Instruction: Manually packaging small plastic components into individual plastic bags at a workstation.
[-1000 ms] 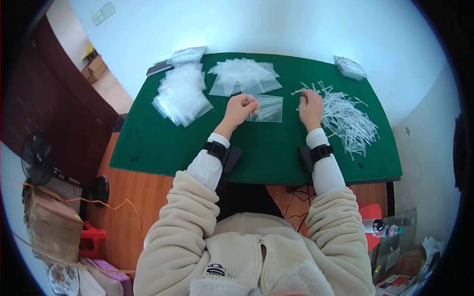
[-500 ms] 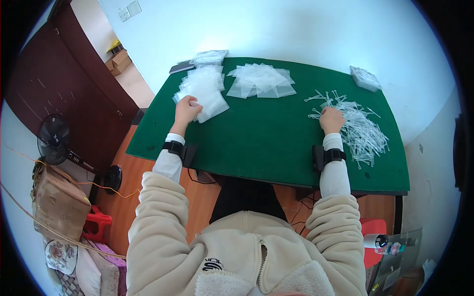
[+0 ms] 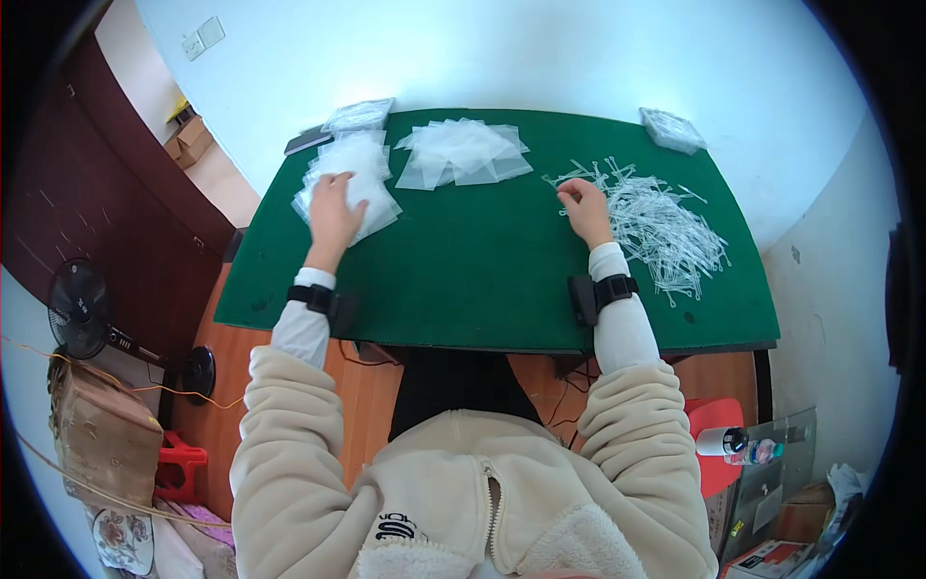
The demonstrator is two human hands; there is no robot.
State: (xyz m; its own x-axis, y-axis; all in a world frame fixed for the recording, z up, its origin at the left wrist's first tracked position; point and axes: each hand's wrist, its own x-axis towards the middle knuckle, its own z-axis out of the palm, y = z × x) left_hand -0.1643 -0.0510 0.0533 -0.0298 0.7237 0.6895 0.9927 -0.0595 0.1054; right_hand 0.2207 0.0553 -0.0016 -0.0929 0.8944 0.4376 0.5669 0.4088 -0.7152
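Observation:
At the left of the table, a loose pile of clear plastic bags (image 3: 362,159) lies fanned out. My left hand (image 3: 335,214) rests over the pile's near part, fingers stretched and thumb apart. On the right is a heap of thin clear plastic sticks with looped ends (image 3: 666,232). My right hand (image 3: 586,210) is at the heap's left edge, its thumb and fingertips pinched together. What is between those fingertips is too small to make out. Between the two hands, farther back, another spread of clear bags (image 3: 463,152) lies on the cloth.
The table has a green cloth top (image 3: 453,265). Packed clear bundles stand at its back left (image 3: 359,115) and back right (image 3: 672,130), beside the wall. A dark flat box (image 3: 308,141) is at the back left corner. A black fan (image 3: 82,304) stands on the floor at left.
The whole view has shifted, so the table appears farther left. My left hand's fingers have spread over the bags. My right hand has drawn left from the heap to its edge.

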